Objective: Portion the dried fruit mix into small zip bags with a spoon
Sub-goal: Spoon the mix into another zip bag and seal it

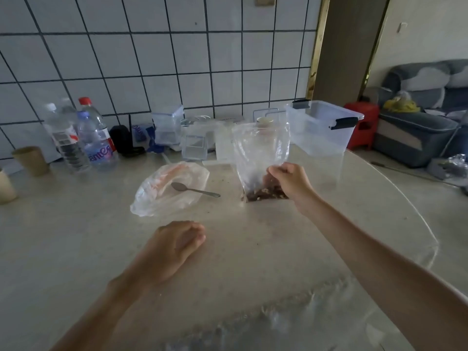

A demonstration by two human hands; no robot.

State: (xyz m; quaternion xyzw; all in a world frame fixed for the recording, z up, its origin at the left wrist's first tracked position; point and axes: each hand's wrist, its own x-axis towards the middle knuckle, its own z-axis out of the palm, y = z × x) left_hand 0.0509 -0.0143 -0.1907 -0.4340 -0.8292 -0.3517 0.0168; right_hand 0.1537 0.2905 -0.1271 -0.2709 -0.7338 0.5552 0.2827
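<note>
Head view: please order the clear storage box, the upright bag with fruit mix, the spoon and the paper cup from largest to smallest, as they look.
1. clear storage box
2. upright bag with fruit mix, almost as large; it stands nearer the camera, so this order is unsure
3. spoon and paper cup look similar; not ranked

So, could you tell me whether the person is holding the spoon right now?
No, the spoon lies on the crumpled bag, untouched by either hand.
</note>
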